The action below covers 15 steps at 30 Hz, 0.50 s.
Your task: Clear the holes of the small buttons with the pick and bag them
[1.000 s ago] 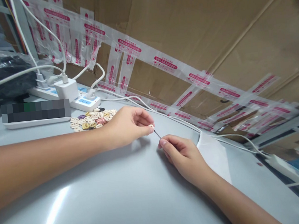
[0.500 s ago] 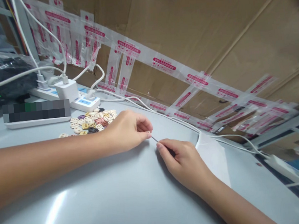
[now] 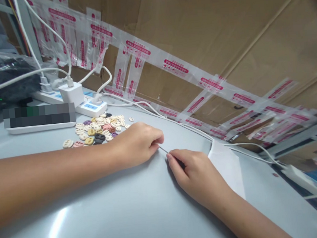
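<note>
My right hand (image 3: 193, 170) pinches a thin dark rod (image 3: 163, 149), which slants up and left between my two hands. At the rod's far end, the fingers of my left hand (image 3: 138, 143) are closed; whatever they hold there is hidden by the fingers. Behind my left forearm lies a pile of small flat buttons (image 3: 99, 130) with holes, in cream, yellow, pink, purple and black. One cream button (image 3: 131, 119) lies apart at the right of the pile.
White power strips (image 3: 91, 108) with a plug adapter (image 3: 71, 93) and cables stand behind the buttons. A pale sheet (image 3: 227, 164) lies right of my right hand. Taped cardboard (image 3: 222, 26) rises behind the grey table (image 3: 115, 220). Dark plastic-wrapped items (image 3: 0, 80) sit at the left.
The fingers of my left hand have curled in more tightly at the rod's end. My right hand has barely moved. The view has shifted slightly, and more of the buttons show.
</note>
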Available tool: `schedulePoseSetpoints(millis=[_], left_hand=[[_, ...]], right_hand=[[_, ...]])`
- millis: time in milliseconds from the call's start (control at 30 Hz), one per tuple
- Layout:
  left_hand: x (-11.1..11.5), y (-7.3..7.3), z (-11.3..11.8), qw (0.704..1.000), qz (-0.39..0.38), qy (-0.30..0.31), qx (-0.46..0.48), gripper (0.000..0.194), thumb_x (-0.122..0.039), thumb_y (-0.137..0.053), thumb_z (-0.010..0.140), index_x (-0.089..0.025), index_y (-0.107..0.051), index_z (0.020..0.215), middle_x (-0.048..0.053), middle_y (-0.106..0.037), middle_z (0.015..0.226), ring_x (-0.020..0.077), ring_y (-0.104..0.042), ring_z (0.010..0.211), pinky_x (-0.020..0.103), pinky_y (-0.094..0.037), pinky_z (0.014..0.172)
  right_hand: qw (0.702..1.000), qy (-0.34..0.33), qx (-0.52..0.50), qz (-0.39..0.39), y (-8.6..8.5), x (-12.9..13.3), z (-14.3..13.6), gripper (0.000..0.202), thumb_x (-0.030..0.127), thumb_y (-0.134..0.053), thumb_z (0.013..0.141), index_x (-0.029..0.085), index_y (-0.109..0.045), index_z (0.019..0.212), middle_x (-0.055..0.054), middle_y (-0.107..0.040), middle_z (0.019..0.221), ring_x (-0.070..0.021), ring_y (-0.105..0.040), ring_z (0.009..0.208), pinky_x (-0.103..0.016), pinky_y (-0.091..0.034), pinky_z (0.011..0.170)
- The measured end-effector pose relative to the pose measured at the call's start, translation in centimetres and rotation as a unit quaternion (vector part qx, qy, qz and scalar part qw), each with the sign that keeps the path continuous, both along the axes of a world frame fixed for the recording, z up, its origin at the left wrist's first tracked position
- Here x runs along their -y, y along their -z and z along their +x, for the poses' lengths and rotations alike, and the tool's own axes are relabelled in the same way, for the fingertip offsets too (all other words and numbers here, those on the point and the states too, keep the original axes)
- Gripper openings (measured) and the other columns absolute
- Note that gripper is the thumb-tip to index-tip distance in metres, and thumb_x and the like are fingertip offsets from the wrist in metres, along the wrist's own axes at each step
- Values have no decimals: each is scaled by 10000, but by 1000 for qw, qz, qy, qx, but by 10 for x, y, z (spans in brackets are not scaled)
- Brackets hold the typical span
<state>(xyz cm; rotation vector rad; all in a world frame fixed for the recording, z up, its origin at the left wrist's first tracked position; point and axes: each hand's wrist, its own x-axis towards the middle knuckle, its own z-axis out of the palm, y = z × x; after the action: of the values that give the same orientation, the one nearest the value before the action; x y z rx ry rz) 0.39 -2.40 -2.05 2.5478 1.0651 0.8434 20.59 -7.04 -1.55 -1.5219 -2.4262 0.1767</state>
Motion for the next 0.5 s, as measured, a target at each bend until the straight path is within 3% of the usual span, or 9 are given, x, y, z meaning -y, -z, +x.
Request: schedulePoseSetpoints(millis=[233, 400, 500], left_hand=[[1, 0, 2, 999, -5, -8, 40, 160, -88, -544, 751, -174, -663, 813, 9, -686, 752, 160, -609, 710, 279, -417, 655], [-2, -6, 3, 971, -176, -61, 152, 110, -140, -633, 732, -175, -679, 826, 9, -725, 778, 161, -677, 736, 263, -502, 671], [-2, -7, 4, 941, -266, -59, 202, 141, -202, -701, 739, -177, -688, 877, 25, -755, 859, 181, -710, 818, 288, -543, 736]], right_hand=[[1000, 8, -2, -1, -1, 0, -1, 318, 286, -420, 957, 209, -399, 650, 8, -492, 599, -140, -421, 553, -302, -267, 569], [993, 30, -109, -43, 0, -4, 2, 343, 356, -458, 962, 206, -434, 654, 40, -415, 567, -120, -375, 543, -269, -282, 542], [973, 53, -216, -67, 3, -8, 3, 298, 419, -510, 942, 201, -562, 744, 39, -426, 612, -118, -390, 578, -251, -311, 545]])
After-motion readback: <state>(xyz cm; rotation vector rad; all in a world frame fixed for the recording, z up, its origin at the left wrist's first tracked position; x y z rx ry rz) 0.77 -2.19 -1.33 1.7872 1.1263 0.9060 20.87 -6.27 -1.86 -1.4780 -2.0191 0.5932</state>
